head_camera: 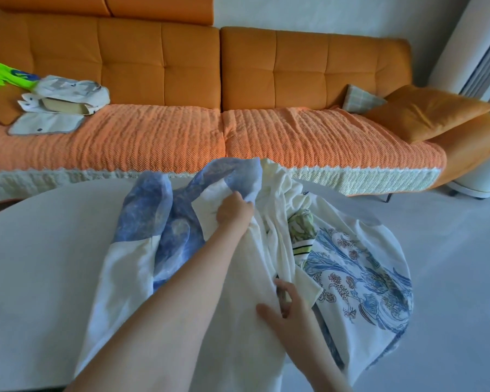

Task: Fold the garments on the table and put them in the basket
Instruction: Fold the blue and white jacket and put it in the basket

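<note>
A pile of garments lies on the right half of the white table (40, 264). A white and blue garment (142, 230) spreads on the left of the pile. My left hand (234, 212) grips a fold of it near the far edge. A cream white garment (255, 264) runs down the middle, and my right hand (287, 305) pinches its cloth close to me. To the right lies a white top with a blue floral print (359, 273). A green patterned piece (301, 226) pokes out between them. No basket is in view.
An orange sofa (181, 80) stands behind the table, with an orange cushion (427, 110) at its right end and a bag with papers (65, 100) at its left. Grey floor (450, 264) opens to the right. A white appliance (475, 43) stands far right.
</note>
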Demonstrator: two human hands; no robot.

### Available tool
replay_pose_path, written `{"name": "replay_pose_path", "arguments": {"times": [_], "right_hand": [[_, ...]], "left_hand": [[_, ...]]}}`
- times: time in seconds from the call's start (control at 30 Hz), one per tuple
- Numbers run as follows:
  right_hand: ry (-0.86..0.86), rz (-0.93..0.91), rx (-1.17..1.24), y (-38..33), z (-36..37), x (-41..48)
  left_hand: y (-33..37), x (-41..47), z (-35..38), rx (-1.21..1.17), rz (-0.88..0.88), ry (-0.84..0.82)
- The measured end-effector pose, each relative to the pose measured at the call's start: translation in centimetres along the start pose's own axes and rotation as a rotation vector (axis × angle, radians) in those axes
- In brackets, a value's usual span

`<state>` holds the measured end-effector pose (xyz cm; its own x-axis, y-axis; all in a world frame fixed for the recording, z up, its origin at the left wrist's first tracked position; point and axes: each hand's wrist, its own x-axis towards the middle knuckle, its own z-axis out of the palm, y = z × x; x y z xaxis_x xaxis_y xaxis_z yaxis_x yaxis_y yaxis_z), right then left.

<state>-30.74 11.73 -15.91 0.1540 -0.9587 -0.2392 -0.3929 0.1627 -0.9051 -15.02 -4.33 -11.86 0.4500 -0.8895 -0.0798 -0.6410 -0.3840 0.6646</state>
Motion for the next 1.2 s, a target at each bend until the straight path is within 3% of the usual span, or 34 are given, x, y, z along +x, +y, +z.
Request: {"name": "replay_pose_path", "arguments": {"times": [0.23,0.43,0.53,0.63,0.8,0.93,1.0,1.13,1.2], "right_hand": [[-0.129,-0.241,-0.010,-3.8,3.3,-1.7],[-0.403,-0.255,-0.301,-4.9,9.0,-1.8],[-0.412,-0.279,-0.444,-4.5,10.5,-1.5],[-0.420,-0.299,-0.428,-3.9,10.5,-1.2],[-0.441,-0.407,-0.433,-4.2,9.0,-1.4],[-0.179,-0.555,-0.290,-6.4,7.0,1.4],[-0.054,-0.664,-0.349,-7.9,6.7,5.2],[-0.145,-0.706,-0.673,-10.5,8.7,14.3],[-0.190,-0.715,-0.826,-11.5,9.9,17.4]], "left_hand": [[-3.7,2.2,-5.8,-0.580,-0.178,0.044],[-9.3,2.3,-7.9,-0.471,-0.173,0.230],[-10.0,2.3,-8.0,-0.522,-0.133,0.169],[-10.2,2.8,-7.4,-0.467,-0.067,0.099],[-10.2,2.9,-7.4,-0.514,-0.057,0.224],[-11.5,2.9,-7.8,-0.388,0.054,0.279],[-12.0,2.9,-7.5,-0.276,0.161,0.328],[-12.5,3.0,-6.6,0.055,0.282,0.446],[-12.9,3.3,-6.3,0.164,0.281,0.390]]}}
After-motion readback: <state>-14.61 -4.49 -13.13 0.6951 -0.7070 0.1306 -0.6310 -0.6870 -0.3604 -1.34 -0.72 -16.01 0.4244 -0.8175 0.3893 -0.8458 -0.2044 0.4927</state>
